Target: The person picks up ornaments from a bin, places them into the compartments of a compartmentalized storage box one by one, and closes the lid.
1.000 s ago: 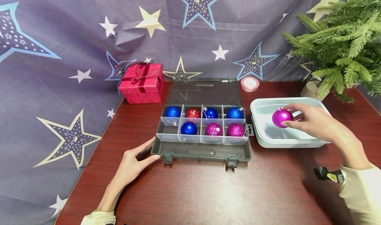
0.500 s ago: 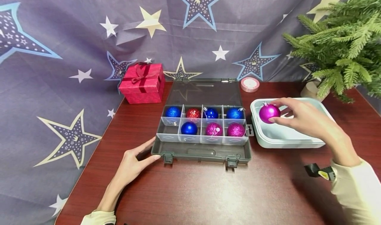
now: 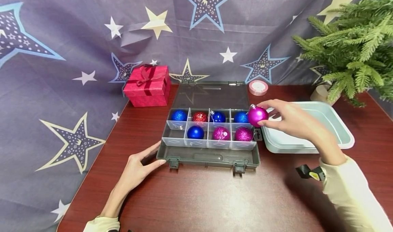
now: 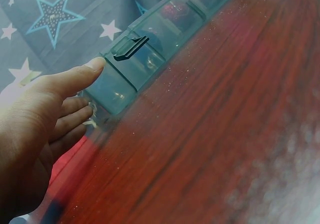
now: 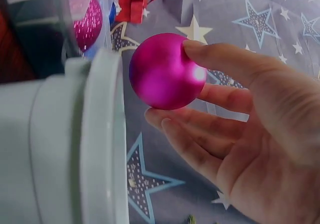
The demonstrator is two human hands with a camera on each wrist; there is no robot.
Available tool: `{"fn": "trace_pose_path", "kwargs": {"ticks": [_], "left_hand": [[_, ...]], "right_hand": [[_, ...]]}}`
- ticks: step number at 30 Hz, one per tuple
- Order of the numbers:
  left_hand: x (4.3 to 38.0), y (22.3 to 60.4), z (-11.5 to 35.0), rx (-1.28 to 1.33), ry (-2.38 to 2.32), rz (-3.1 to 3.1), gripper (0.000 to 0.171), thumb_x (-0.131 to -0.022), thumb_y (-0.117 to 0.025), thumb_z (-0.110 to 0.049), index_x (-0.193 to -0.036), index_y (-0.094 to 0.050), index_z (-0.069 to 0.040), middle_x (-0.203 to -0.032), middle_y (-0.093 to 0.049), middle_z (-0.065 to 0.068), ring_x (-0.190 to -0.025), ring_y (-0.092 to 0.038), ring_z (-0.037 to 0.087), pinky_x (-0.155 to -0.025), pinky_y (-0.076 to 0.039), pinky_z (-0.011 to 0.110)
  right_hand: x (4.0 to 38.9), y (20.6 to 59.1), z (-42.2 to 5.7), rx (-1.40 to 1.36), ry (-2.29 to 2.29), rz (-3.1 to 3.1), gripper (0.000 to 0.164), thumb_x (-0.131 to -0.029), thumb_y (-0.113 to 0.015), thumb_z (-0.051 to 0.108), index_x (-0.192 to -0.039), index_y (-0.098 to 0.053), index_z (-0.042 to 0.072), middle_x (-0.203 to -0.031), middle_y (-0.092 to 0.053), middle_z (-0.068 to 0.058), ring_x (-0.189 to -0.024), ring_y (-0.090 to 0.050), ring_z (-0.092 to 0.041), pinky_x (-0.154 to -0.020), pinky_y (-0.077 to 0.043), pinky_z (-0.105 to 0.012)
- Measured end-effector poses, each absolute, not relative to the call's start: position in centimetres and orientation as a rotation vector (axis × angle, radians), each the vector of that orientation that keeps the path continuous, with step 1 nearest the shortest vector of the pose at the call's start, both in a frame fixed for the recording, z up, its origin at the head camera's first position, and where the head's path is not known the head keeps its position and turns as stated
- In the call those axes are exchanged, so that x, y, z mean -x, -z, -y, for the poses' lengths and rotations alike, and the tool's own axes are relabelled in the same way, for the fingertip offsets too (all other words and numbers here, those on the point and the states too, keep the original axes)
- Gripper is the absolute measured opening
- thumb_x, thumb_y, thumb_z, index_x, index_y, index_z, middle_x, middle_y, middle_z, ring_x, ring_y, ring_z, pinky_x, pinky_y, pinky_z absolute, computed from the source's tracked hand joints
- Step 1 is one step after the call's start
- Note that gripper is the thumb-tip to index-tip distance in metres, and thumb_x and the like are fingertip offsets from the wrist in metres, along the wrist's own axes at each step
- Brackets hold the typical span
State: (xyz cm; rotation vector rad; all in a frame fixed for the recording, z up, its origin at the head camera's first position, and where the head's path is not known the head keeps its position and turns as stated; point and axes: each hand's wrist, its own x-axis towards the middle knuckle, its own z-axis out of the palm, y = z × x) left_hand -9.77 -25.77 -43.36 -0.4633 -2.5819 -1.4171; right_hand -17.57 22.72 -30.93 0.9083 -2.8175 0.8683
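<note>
My right hand [image 3: 291,119] pinches a matte magenta Christmas ball [image 3: 257,116] between thumb and fingertips, its silver cap facing up and away. The ball hangs between the divided storage box and the pale plastic tub [image 3: 344,136], overlapping the box's right edge in the head view. The dark, see-through box [image 3: 208,156] lies with its lid folded back. Its back row holds a red ball [image 3: 199,117] and several blue ones; in front are a blue ball [image 3: 195,132] and two glittery magenta balls [image 3: 244,134]. At the box's front-left corner, my left hand [image 3: 136,170] rests with extended thumb and fingers.
A red gift box [image 3: 147,86] with a bow stands at the back left. Behind the tub, an artificial fir tree [image 3: 362,51] leans over the table's right side. A pink ribbon roll [image 3: 258,87] lies beside the lid, against the star-printed cloth [image 3: 202,47].
My right hand has carried the magenta ball leftward, from over the tub to the right edge of the storage box. My left hand has stayed at the box's corner.
</note>
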Motion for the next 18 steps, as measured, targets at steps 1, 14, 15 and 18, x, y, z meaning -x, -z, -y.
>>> {"fn": "trace_pose_path", "kwargs": {"ticks": [1, 14, 15, 18], "left_hand": [[9.8, 43.4, 25.8, 0.461, 1.423, 2.581, 0.061, -0.086, -0.088, -0.021, -0.143, -0.065, -0.022, -0.128, -0.071, -0.001, -0.122, -0.064, 0.011, -0.102, -0.044, 0.016], [9.8, 43.5, 25.8, 0.448, 1.42, 2.592, 0.062, -0.086, -0.088, -0.021, -0.143, -0.065, -0.022, -0.128, -0.072, -0.002, -0.122, -0.064, 0.011, -0.102, -0.044, 0.016], [9.8, 43.5, 25.8, 0.454, 1.414, 2.593, 0.062, -0.086, -0.088, -0.02, -0.144, -0.065, -0.021, -0.128, -0.072, -0.001, -0.122, -0.064, 0.012, -0.102, -0.044, 0.016], [9.8, 43.4, 25.8, 0.457, 1.414, 2.593, 0.062, -0.087, -0.087, -0.02, -0.144, -0.064, -0.021, -0.129, -0.071, 0.0, -0.122, -0.064, 0.012, -0.102, -0.043, 0.015]], "right_hand": [[17.7, 30.9, -22.4, -0.915, -0.873, 2.818, 0.045, -0.093, -0.08, 0.017, -0.131, -0.064, 0.001, -0.125, -0.068, -0.016, -0.102, -0.071, -0.031, -0.089, -0.056, -0.052], [19.3, 31.5, -18.3, -0.998, -0.898, 2.857, 0.046, -0.093, -0.079, 0.014, -0.135, -0.064, 0.0, -0.126, -0.067, -0.017, -0.106, -0.07, -0.03, -0.091, -0.056, -0.05], [19.4, 31.5, -18.0, -1.009, -0.9, 2.856, 0.046, -0.093, -0.079, 0.014, -0.135, -0.064, 0.0, -0.126, -0.067, -0.017, -0.106, -0.07, -0.031, -0.091, -0.057, -0.05], [19.7, 31.6, -17.0, -1.029, -0.892, 2.857, 0.048, -0.092, -0.08, 0.016, -0.135, -0.064, 0.001, -0.125, -0.066, -0.017, -0.106, -0.07, -0.031, -0.09, -0.057, -0.05]]}}
